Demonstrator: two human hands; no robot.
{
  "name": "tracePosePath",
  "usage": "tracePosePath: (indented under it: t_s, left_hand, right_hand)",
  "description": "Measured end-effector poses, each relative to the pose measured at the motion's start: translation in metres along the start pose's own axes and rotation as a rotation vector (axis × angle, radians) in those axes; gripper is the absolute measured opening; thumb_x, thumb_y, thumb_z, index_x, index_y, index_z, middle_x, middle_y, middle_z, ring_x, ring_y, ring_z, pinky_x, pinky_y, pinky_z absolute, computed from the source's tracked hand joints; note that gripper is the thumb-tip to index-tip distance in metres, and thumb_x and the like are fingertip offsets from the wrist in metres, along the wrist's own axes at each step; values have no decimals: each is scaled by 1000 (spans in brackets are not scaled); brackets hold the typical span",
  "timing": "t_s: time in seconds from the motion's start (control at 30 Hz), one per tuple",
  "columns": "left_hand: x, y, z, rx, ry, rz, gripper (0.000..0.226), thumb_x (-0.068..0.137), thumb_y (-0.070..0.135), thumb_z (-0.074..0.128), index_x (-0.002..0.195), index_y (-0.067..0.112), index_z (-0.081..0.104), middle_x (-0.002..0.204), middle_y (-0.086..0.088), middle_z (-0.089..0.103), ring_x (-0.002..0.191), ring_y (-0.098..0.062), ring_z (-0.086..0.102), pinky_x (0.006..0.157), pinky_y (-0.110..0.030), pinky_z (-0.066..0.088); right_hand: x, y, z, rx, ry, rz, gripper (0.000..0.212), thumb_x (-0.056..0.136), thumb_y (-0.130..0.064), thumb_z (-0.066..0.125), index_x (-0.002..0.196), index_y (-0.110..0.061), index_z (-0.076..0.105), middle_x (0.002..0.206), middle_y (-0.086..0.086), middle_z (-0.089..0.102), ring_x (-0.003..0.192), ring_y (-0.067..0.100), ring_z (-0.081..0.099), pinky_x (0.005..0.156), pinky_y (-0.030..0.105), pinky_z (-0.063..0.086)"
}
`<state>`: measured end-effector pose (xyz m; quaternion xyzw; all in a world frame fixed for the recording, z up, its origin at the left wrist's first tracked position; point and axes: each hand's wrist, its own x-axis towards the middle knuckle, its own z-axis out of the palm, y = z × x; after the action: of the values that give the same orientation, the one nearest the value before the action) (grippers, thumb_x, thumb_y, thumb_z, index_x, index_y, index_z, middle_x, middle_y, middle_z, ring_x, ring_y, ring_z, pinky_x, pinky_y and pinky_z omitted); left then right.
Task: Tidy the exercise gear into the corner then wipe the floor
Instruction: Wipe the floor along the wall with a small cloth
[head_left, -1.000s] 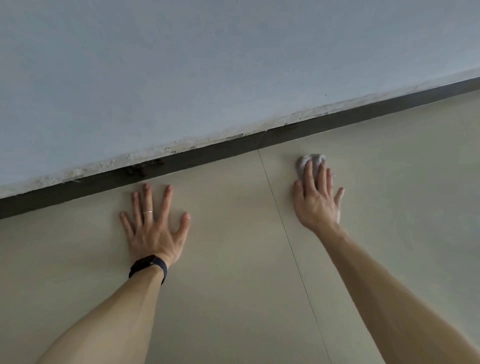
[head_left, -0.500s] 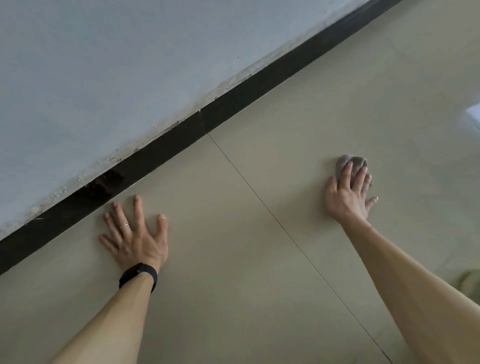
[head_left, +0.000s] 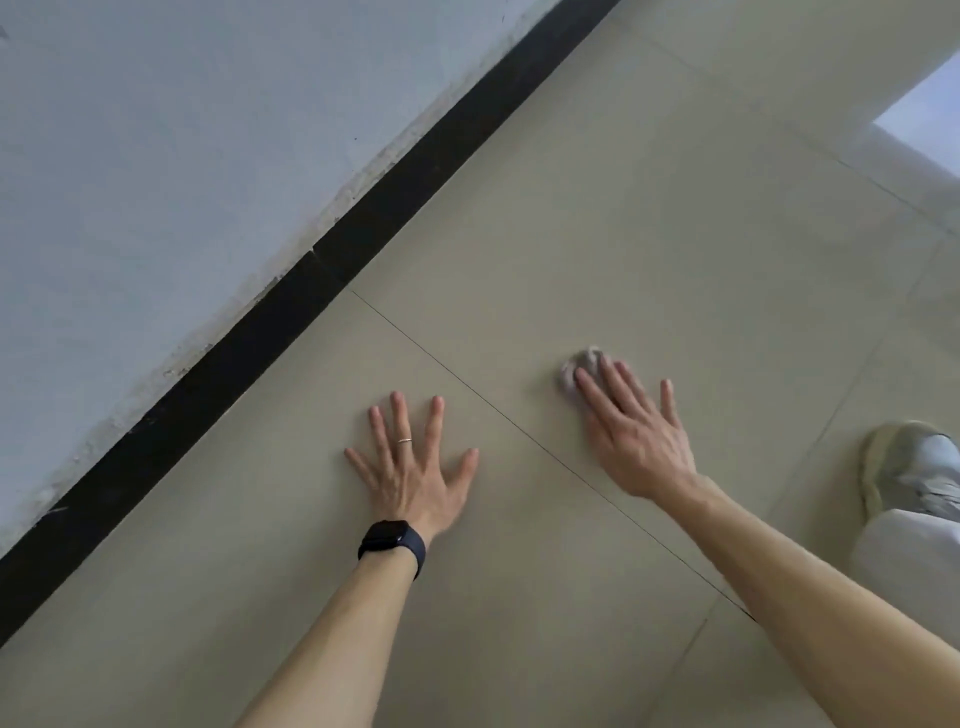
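My right hand (head_left: 631, 428) presses flat on a small grey cloth (head_left: 582, 366), which is mostly hidden under the fingers, only its crumpled far end showing. The cloth lies on the beige tiled floor (head_left: 649, 223), just right of a thin tile joint. My left hand (head_left: 413, 467) rests flat on the floor left of that joint, fingers spread, holding nothing; it wears a ring and a dark wrist band. No exercise gear is in view.
A pale wall (head_left: 182, 145) with a black skirting board (head_left: 332, 275) runs diagonally from lower left to upper right. My shoe (head_left: 914, 467) and a light trouser leg (head_left: 914, 561) sit at the right edge. A bright patch (head_left: 924, 114) lies on the floor top right.
The view has swung, tilting the wall line more steeply. My right hand with the cloth has slid away from the skirting and nearer my left hand. The left hand stays planted.
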<state>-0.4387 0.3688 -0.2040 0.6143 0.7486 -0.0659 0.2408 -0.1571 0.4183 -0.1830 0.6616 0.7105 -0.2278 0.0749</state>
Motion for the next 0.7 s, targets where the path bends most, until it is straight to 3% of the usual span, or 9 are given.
tracePosePath:
  t_s: [0.1, 0.17, 0.27, 0.37, 0.47, 0.53, 0.63, 0.7]
  left_hand:
    - [3, 12, 7, 4, -33, -61, 87, 82, 82, 17, 154, 44, -13, 163, -6, -24, 149, -33, -23, 109, -73, -7]
    - [7, 11, 6, -2, -103, -66, 88, 80, 86, 15, 149, 47, -23, 157, -2, -39, 145, -29, -35, 109, -71, -12]
    - [9, 10, -3, -11, -191, -61, 95, 77, 89, 23, 144, 48, -32, 149, 1, -50, 140, -27, -43, 110, -69, -14]
    - [7, 14, -9, -25, -251, -59, 107, 69, 93, 29, 141, 48, -36, 145, 2, -54, 137, -27, -46, 109, -70, -15]
    - [7, 19, -18, -23, -319, -67, 122, 56, 99, 35, 139, 48, -39, 142, 3, -58, 135, -27, -49, 109, -71, -14]
    - [6, 23, -24, -21, -359, -58, 133, 47, 101, 39, 138, 48, -41, 141, 2, -58, 135, -28, -49, 108, -71, -14]
    - [5, 25, -30, -13, -396, -59, 141, 40, 102, 45, 137, 49, -42, 141, 2, -59, 134, -28, -50, 108, -71, -15]
    - [4, 26, -33, -10, -418, -70, 143, 38, 102, 47, 135, 50, -43, 141, 2, -59, 133, -28, -51, 109, -71, -15]
  right_hand:
    - [16, 38, -23, 248, 18, 503, 56, 105, -46, 14, 158, -40, -3, 167, -10, -15, 153, 11, -14, 123, 55, -7]
    - [3, 41, -7, 247, 35, 552, 59, 105, -46, 16, 158, -39, -8, 166, -5, -18, 152, 14, -19, 122, 56, -5]
    - [-57, 0, 42, 116, 21, 252, 59, 104, -49, 16, 158, -38, -7, 166, -3, -18, 152, 17, -20, 122, 58, -2]
    - [-124, -36, 76, 21, -43, -212, 54, 107, -45, 23, 159, -39, 11, 169, -5, 0, 155, 16, -1, 118, 61, 13]
    - [-126, -15, 68, -32, -110, -329, 51, 108, -45, 20, 158, -44, 11, 168, -10, 4, 154, 10, 1, 120, 61, 8]
    - [-106, 15, 45, -74, -90, -210, 51, 107, -46, 16, 158, -43, 8, 168, -12, 0, 154, 9, 0, 120, 62, 7]
    - [-72, 71, 5, -45, -62, 179, 54, 106, -49, 10, 157, -44, -4, 166, -12, -14, 153, 10, -10, 121, 59, -3]
    - [-58, 103, -23, 36, -121, 405, 55, 105, -48, 12, 158, -42, -4, 167, -8, -13, 154, 11, -10, 122, 56, -6]
